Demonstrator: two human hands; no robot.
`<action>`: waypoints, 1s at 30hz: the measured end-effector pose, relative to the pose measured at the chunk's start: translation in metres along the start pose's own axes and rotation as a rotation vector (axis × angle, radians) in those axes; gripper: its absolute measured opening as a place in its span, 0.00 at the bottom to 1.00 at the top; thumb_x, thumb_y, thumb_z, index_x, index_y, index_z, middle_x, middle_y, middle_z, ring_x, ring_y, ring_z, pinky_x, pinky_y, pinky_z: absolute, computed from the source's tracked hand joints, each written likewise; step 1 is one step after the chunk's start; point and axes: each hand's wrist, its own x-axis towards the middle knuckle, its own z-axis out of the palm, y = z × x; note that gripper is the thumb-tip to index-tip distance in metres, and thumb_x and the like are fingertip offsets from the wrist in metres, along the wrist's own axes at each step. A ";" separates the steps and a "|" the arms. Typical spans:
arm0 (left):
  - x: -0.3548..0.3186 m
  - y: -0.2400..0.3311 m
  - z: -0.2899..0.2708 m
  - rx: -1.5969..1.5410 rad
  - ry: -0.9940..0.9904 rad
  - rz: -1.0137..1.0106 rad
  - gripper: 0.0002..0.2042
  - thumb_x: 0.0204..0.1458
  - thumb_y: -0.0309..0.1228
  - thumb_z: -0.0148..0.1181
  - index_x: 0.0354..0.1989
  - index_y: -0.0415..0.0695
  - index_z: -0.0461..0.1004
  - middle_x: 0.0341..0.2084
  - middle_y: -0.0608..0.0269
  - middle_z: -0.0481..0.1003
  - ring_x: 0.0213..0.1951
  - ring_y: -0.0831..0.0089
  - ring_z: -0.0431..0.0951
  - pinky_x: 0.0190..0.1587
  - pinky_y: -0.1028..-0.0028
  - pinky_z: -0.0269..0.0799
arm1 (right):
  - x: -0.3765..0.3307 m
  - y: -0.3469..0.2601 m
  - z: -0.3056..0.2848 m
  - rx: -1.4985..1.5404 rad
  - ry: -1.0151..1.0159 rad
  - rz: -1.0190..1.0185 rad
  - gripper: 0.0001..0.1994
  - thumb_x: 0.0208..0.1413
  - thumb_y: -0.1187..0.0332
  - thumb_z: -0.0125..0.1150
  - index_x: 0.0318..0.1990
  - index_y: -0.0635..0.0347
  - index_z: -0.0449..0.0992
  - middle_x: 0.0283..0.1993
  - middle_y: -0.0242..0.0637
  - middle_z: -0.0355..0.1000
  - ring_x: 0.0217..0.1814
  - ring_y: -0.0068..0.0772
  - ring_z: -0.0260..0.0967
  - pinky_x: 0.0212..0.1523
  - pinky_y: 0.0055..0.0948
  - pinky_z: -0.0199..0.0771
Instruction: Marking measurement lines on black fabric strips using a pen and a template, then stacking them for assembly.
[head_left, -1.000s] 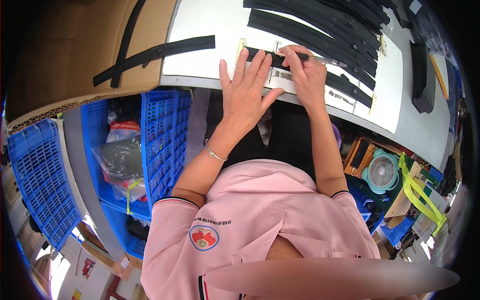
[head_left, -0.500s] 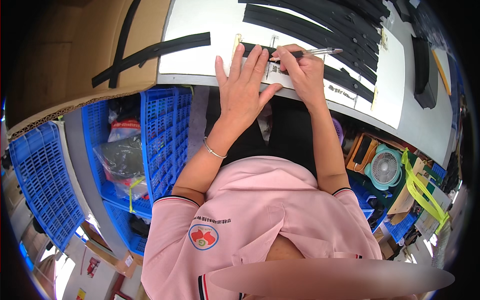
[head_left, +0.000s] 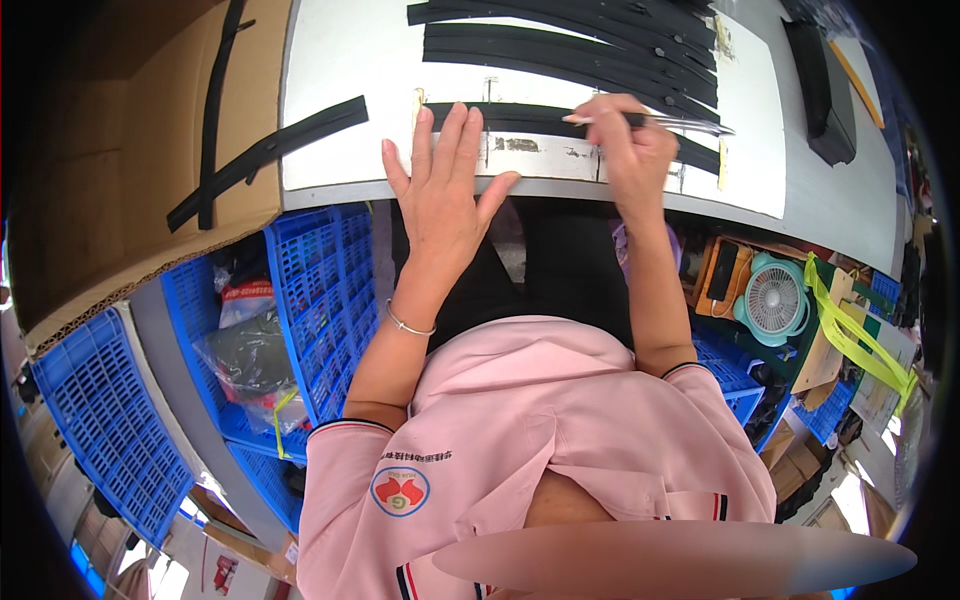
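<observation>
A black fabric strip [head_left: 535, 119] lies straight along a white board [head_left: 350, 75] marked with short dark lines. My left hand [head_left: 438, 200] is spread flat, its fingertips resting on the strip's left end beside a bit of yellowish tape. A slim pen [head_left: 690, 125] is gripped in my right hand [head_left: 632, 160], over the right part of the same strip. The pen's tip points left, close to the strip; whether it touches cannot be made out. Several more black strips [head_left: 560, 52] lie side by side farther up the board, with small dark knobs on some.
A cardboard box [head_left: 130, 130] stands at left, with two crossed black strips [head_left: 270, 150] over its edge. Blue crates [head_left: 320, 300] stand below the table [head_left: 850, 210]. A black block [head_left: 825, 100] sits at right, above a small turquoise fan [head_left: 775, 298].
The right hand with the pen has moved right along the strip, away from the left hand. The left hand keeps its place on the strip's left end. The whole view has shifted slightly.
</observation>
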 end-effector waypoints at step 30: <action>0.015 0.063 0.028 -0.146 -0.061 0.179 0.31 0.55 0.45 0.66 0.64 0.42 0.71 0.64 0.58 0.69 0.70 0.57 0.62 0.72 0.43 0.41 | 0.002 0.026 -0.031 -0.013 -0.006 0.113 0.10 0.59 0.72 0.60 0.30 0.70 0.81 0.23 0.32 0.77 0.25 0.17 0.70 0.29 0.20 0.69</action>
